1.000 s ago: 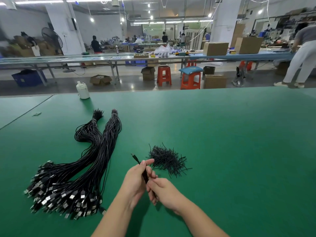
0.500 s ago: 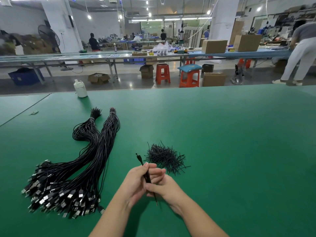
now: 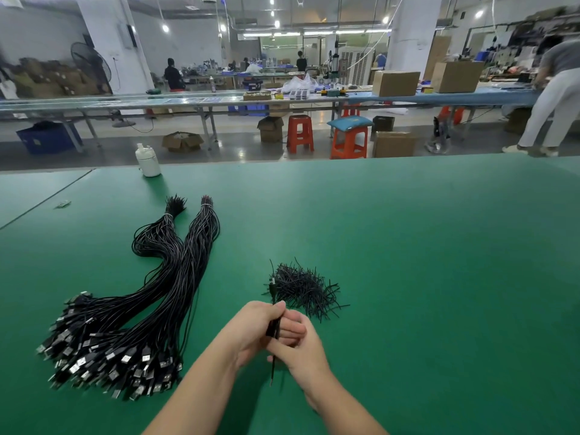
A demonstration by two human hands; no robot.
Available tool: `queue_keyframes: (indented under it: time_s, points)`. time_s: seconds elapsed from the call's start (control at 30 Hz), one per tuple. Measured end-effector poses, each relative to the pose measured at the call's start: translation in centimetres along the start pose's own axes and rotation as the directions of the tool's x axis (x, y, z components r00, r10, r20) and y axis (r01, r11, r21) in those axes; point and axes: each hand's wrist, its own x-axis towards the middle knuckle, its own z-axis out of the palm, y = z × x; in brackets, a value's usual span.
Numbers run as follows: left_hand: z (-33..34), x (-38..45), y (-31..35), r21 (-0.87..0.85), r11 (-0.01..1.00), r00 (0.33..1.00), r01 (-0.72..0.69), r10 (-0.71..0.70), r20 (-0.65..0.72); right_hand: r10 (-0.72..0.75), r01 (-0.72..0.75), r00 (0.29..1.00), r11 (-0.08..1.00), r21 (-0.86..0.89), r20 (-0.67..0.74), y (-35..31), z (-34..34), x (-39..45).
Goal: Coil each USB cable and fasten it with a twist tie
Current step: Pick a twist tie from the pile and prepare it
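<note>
Head view: our left hand point(image 3: 251, 331) curls around a black USB cable point(image 3: 273, 328), its plug pointing up. Our right hand point(image 3: 298, 346) pinches it lower, beside the twist ties point(image 3: 306, 288).

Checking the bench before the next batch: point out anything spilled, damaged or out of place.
Nothing stands out. The cable bundles lie tied on the green table, the twist ties sit in one pile, and both hands hold one cable.
</note>
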Motion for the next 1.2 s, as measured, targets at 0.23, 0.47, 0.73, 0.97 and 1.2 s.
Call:
queue_keyframes:
  time_s: [0.23,0.47,0.73,0.97,1.2]
  points:
    - [0.6,-1.1,1.1,0.130,0.992,0.999,0.002,-0.008,0.044,-0.104,0.110,0.994,0.975,-0.194,0.041,0.0,-1.0,-0.3]
    - [1.9,-1.5,-0.5,0.593,0.800,0.965,-0.086,0.216,-0.151,-0.096,0.164,0.977,0.908,-0.386,0.191,-0.6,-1.9,0.2]
    - [1.1,-2.0,-0.7,0.253,0.965,0.994,-0.067,0.087,-0.065,-0.108,0.236,0.952,0.856,-0.461,0.287,-0.4,-2.7,1.3]
    - [0.7,-1.6,-0.9,0.817,0.577,0.936,0.025,0.274,-0.222,-0.196,0.319,0.948,0.610,-0.725,0.252,-0.5,-3.0,1.6]
    - [1.9,-0.6,-2.6,0.936,0.349,0.801,0.048,0.546,-0.245,-0.139,0.366,0.930,0.454,-0.812,0.341,-0.4,-1.7,1.8]
